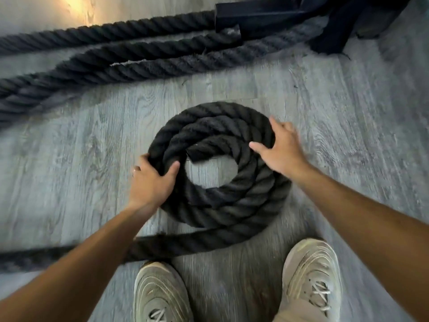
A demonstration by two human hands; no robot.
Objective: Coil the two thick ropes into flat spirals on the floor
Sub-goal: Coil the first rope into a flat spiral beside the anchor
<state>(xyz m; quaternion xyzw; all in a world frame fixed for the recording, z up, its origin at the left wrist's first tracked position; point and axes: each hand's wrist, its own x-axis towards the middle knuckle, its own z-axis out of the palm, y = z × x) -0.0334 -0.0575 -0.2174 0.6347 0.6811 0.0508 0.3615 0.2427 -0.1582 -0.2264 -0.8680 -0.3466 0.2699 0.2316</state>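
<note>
The floor (pixel 325 94) is lying bare around the coil (pixel 222 173), which is sitting flat in the middle, just ahead of the shoes (pixel 311 277). About three turns are wound, with a gap showing at the centre. The free tail (pixel 185 245) is running off leftward under the left forearm. Loose rope (pixel 130 63) is stretching across the far floor toward a dark frame (pixel 267 17), well apart from the coil.

The left hand (pixel 151 184) is gripping the outer turns at the left rim, thumb hooked inside. The right hand (pixel 281 147) is resting with fingers (pixel 257 146) spread and straight, pressing the right side.

To do this well, I judge, the right should be pinning the turns flat while the left is feeding the tail snugly round. Room is widest rightward; the shoes are crowding the near edge.
</note>
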